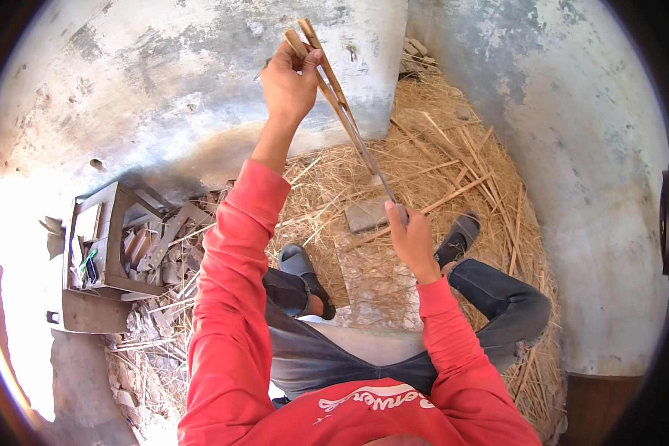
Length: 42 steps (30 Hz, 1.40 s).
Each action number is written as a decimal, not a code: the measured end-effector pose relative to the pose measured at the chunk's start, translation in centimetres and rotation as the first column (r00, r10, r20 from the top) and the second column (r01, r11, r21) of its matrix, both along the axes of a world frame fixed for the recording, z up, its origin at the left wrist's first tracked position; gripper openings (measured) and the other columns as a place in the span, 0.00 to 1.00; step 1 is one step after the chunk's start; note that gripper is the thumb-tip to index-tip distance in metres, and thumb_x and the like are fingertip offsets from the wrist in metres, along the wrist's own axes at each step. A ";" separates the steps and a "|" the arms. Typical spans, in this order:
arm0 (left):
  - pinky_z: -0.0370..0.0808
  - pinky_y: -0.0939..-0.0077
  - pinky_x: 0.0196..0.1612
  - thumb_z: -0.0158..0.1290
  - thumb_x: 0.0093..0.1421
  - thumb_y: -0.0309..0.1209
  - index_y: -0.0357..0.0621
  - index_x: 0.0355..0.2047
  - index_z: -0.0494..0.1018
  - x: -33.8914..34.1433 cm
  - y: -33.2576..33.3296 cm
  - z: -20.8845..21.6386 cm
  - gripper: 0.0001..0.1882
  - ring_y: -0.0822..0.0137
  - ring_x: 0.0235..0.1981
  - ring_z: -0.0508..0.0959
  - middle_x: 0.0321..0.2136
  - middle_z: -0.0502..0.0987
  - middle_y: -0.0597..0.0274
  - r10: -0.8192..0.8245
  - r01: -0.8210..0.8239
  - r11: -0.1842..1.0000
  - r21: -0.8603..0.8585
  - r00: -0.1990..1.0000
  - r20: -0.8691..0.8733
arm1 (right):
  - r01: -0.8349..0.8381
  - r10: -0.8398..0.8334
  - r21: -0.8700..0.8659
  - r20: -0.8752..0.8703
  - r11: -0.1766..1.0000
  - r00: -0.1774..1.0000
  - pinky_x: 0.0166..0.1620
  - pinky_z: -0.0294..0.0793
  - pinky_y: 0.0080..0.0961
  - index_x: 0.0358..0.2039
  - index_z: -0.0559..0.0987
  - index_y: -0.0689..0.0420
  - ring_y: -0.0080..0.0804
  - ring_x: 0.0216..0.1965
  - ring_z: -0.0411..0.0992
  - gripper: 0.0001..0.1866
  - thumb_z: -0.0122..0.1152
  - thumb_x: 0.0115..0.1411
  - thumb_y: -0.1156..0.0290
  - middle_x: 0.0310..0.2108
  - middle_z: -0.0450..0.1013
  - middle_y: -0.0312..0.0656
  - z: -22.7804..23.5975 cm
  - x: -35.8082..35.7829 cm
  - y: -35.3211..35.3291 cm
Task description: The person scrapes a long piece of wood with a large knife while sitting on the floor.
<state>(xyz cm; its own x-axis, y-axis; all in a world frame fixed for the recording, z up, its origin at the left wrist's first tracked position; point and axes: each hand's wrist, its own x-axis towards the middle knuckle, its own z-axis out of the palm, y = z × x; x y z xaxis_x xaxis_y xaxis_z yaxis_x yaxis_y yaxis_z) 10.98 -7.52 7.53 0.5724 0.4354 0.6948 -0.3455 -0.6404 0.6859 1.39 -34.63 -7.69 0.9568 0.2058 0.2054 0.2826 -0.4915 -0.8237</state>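
The split wooden strip (337, 110) is pinched near its upper end by the left hand (290, 82), its lower end directed toward the right hand (413, 239), by which a knife (384, 183) is gripped.

Split strips (335, 83) are showing bare, matt, fibrous wood or bamboo. Knife (384, 186) is presenting a smooth metal blade with a dull sheen. Sweatshirt (234, 245) is appearing as soft matt cloth; trousers (505, 293) are looking like matt denim. Wall (163, 67) is displaying rough, patchy plaster or paint. Floor shavings (312, 193) are reading as dry, coarse fibre. Stand (114, 241) is showing worn, dull wood.
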 end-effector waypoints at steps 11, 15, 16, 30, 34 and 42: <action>0.80 0.74 0.30 0.56 0.65 0.31 0.33 0.39 0.74 -6.0 -4.3 12.1 0.11 0.66 0.25 0.83 0.24 0.82 0.55 -0.227 0.218 0.969 0.117 0.971 0.072 | -0.019 0.018 -0.026 -0.033 0.999 0.999 0.23 0.57 0.32 0.20 0.71 0.67 0.25 0.18 0.58 0.28 0.54 0.69 0.53 0.13 0.57 0.44 11.3 -3.0 -3.8; 0.80 0.73 0.31 0.57 0.64 0.34 0.36 0.37 0.74 -5.7 -7.7 6.1 0.12 0.67 0.27 0.85 0.27 0.84 0.53 -0.100 0.108 0.962 0.252 0.994 -0.047 | -0.014 0.014 -0.002 0.062 1.000 0.998 0.24 0.59 0.41 0.20 0.70 0.66 0.42 0.17 0.59 0.27 0.51 0.70 0.56 0.15 0.61 0.53 0.3 -6.1 -5.9; 0.81 0.73 0.30 0.58 0.64 0.32 0.35 0.37 0.74 -5.1 -8.0 4.8 0.11 0.65 0.28 0.86 0.27 0.84 0.50 -0.136 0.133 0.978 0.163 0.991 0.007 | -0.005 0.006 -0.011 0.037 1.000 0.999 0.25 0.59 0.42 0.20 0.70 0.66 0.47 0.17 0.60 0.27 0.51 0.70 0.56 0.16 0.62 0.55 -1.8 -6.9 -6.7; 0.82 0.73 0.28 0.60 0.62 0.32 0.34 0.36 0.72 -2.6 -6.1 5.4 0.13 0.62 0.27 0.86 0.27 0.83 0.51 -0.251 0.251 0.968 0.009 0.967 -0.037 | 0.257 0.425 0.558 -0.798 0.789 0.427 0.17 0.60 0.30 0.21 0.66 0.54 0.25 0.08 0.55 0.34 0.45 0.65 0.34 0.10 0.56 0.29 -6.6 -4.5 -6.0; 0.83 0.75 0.27 0.60 0.63 0.32 0.32 0.38 0.72 -2.6 -5.8 5.6 0.14 0.62 0.27 0.86 0.27 0.83 0.49 -0.234 0.235 0.972 0.006 0.970 -0.069 | 0.321 0.421 0.553 -0.816 0.769 0.397 0.18 0.56 0.27 0.17 0.66 0.56 0.23 0.11 0.53 0.35 0.47 0.66 0.36 0.11 0.58 0.32 -4.3 -4.1 -5.8; 0.82 0.77 0.30 0.60 0.63 0.33 0.28 0.43 0.71 -2.4 -7.5 6.0 0.17 0.62 0.32 0.86 0.29 0.84 0.49 -0.167 0.179 0.969 0.170 0.983 -0.080 | 0.054 -0.032 0.205 -0.107 0.977 0.994 0.23 0.54 0.36 0.17 0.67 0.63 0.35 0.17 0.53 0.31 0.53 0.69 0.51 0.13 0.56 0.46 2.8 -3.1 -2.0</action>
